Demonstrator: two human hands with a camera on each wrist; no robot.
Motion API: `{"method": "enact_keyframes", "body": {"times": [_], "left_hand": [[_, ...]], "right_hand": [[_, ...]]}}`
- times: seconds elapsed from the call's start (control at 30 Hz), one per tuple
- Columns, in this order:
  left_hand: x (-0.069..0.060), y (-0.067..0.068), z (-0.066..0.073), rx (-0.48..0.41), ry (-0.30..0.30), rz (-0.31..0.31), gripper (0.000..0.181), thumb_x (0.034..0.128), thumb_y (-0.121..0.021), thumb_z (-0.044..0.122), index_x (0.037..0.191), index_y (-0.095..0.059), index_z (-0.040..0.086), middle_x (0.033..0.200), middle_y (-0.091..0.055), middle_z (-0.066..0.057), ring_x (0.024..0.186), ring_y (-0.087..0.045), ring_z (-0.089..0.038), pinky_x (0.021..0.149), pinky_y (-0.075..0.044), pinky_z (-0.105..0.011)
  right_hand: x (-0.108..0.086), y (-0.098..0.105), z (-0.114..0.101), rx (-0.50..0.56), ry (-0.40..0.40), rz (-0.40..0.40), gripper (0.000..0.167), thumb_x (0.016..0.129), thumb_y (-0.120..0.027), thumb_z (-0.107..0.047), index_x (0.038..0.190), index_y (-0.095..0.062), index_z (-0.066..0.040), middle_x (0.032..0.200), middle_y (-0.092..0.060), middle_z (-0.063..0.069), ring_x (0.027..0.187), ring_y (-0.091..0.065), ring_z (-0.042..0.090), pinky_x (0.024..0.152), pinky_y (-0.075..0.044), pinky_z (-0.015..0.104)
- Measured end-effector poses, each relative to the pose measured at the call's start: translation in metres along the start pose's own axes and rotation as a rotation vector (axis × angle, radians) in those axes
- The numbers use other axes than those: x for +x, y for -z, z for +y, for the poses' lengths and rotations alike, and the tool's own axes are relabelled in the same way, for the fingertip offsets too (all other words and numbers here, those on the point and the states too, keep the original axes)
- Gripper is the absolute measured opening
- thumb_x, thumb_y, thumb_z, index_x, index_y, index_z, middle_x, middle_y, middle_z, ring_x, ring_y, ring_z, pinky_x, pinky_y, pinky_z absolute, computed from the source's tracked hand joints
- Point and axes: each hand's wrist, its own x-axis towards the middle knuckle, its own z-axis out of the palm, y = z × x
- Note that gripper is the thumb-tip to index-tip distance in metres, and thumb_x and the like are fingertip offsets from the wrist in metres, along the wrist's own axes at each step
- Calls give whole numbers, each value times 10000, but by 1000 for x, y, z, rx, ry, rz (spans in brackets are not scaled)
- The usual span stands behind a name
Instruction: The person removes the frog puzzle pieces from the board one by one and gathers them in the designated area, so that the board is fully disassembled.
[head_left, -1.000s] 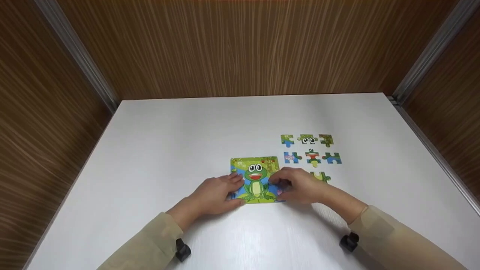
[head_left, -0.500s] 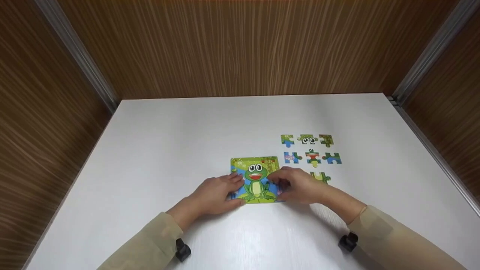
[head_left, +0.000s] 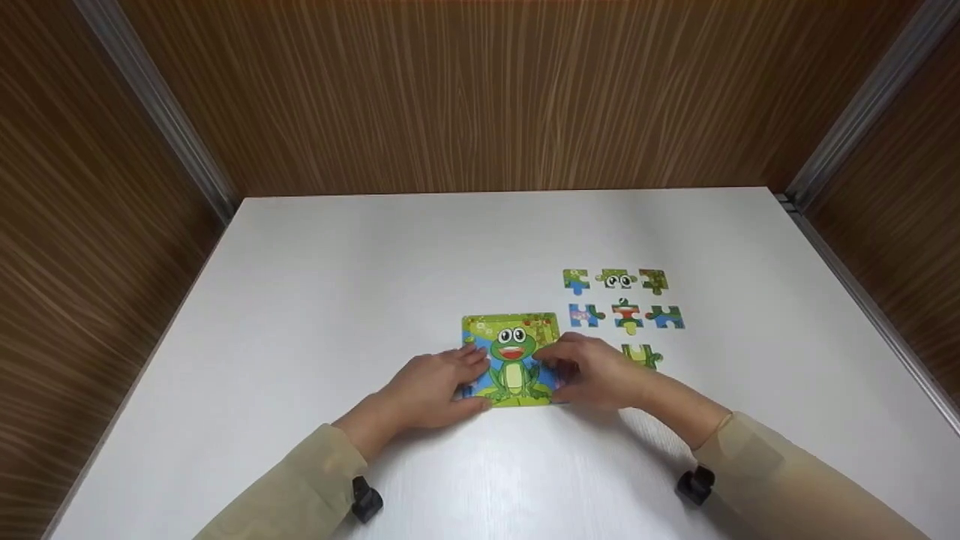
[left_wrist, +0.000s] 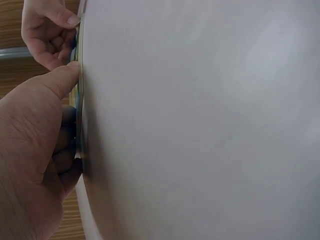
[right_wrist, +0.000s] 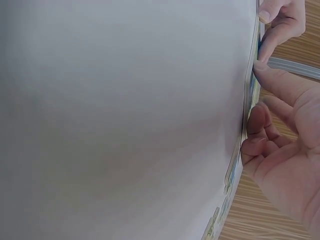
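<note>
A square puzzle board (head_left: 514, 375) with a smiling frog picture lies flat on the white table. My left hand (head_left: 431, 386) grips its front left corner, thumb at the front edge and fingertips over the left side. At its right side is my right hand (head_left: 596, 371), fingers curled, thumb and index finger touching the board. The palm hides what is under them, so I cannot tell whether a piece is held. Seen almost edge-on, the board is a thin strip beside the left hand (left_wrist: 37, 135) in the left wrist view and the right hand (right_wrist: 287, 135) in the right wrist view.
Several loose jigsaw pieces lie in rows right of the board, among them one with the frog's eyes (head_left: 617, 280) and one with its mouth (head_left: 627, 315). A yellow-green piece (head_left: 641, 356) sits just behind the right wrist. Wood-grain panels (head_left: 480, 97) enclose the table's back and sides.
Both hands stay almost where they were on the board. The right hand shifts only very slightly to the left. The loose pieces keep their layout.
</note>
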Motion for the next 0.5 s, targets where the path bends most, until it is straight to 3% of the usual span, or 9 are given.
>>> {"method": "enact_keyframes", "body": {"times": [0.5], "left_hand": [[0,0,0,1,9,-2,669,1032,-614,492,1528,-568,46,1593,-500,-107,1510,-438,-280,1175,-433,-489]], "right_hand": [[0,-1,-3,-3,-45,-2,545,857,-888,-65,1365,-691,-59,1080,-649,7,900,-596,155,789,-552,296]]}}
